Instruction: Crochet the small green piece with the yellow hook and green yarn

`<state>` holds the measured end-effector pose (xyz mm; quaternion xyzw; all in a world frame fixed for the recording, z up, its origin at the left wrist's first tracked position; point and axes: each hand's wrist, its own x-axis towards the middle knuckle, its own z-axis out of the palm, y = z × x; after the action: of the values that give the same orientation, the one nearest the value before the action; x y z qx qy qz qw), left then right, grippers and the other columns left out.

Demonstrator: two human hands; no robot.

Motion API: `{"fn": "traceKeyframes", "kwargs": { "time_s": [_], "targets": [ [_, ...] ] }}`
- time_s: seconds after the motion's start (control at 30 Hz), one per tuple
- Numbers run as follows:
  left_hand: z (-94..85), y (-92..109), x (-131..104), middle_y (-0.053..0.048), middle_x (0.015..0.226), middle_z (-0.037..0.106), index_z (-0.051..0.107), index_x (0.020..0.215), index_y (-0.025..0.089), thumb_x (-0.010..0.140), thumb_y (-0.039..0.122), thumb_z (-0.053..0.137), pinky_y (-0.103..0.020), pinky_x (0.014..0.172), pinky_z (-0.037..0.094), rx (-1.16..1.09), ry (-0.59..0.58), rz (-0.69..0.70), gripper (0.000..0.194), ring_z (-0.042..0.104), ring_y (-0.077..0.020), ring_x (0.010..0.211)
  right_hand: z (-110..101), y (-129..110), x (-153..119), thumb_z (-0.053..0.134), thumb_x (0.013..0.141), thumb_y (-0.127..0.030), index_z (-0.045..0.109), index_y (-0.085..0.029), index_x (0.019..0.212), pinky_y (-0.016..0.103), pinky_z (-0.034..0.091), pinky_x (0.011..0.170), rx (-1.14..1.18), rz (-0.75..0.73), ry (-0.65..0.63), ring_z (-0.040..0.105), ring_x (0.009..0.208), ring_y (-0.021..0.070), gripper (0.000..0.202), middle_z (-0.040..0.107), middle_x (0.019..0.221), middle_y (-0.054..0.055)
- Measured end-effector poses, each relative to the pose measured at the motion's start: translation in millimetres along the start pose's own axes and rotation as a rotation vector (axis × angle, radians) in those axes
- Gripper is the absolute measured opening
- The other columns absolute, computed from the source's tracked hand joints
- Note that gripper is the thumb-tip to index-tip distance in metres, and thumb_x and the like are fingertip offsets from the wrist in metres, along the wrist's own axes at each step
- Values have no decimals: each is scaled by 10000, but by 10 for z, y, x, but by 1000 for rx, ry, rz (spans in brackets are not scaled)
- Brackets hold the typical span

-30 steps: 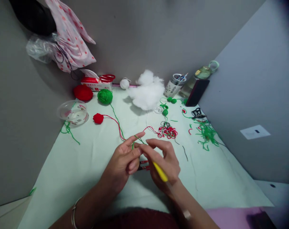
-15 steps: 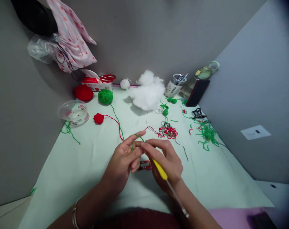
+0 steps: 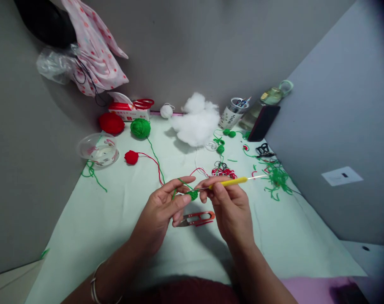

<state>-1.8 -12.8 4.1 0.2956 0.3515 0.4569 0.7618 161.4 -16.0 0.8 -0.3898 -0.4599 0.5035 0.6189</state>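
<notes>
My left hand (image 3: 162, 207) pinches a small green crocheted piece (image 3: 193, 194) between thumb and fingers, and green yarn loops over its raised index finger. In my right hand (image 3: 231, 207) is a yellow-handled crochet hook (image 3: 231, 182), held almost level, with its tip at the green piece. The green yarn runs back toward a green ball (image 3: 140, 128). Red thread snips (image 3: 200, 218) lie on the cloth below and between my hands.
Behind are a red ball (image 3: 112, 123), small red ball (image 3: 131, 157), clear bowl (image 3: 98, 150), tissue box (image 3: 128, 112), white stuffing (image 3: 196, 120) and pen holder (image 3: 232, 114). A phone (image 3: 264, 123) leans against a bottle (image 3: 270, 96). Green yarn scraps (image 3: 277, 178) lie right.
My right hand has turned and moved right and up, swinging the hook from a downward slant to nearly level. The green piece and more of the snips now show.
</notes>
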Motion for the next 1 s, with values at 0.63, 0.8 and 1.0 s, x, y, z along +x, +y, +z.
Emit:
{"fn": "traceKeyframes", "kwargs": {
  "time_s": [0.63,0.8,1.0],
  "targets": [
    [56,100,-5,82,688,527,747,1201,122,766,198,878,-142,381,199,-188,58,-99,460,216,18,423,23,-21,-110,543,1041,-127,770,-276,1085,291,576,686,-389,-390,26,675,784,145,276,740,908,13],
    [79,53,-24,39,824,625,751,1240,207,808,224,863,-154,392,246,-68,19,-39,446,306,24,413,43,-33,-78,612,1023,-156,800,-301,1036,299,575,732,-327,-277,-39,696,848,150,238,780,955,4],
    [108,-22,-7,96,616,500,757,1228,179,786,236,895,-136,391,259,-134,62,-56,467,286,-2,416,50,44,-173,688,947,-70,765,-333,1262,345,603,795,-740,-574,-29,721,971,196,418,787,1099,53]
  ]
}}
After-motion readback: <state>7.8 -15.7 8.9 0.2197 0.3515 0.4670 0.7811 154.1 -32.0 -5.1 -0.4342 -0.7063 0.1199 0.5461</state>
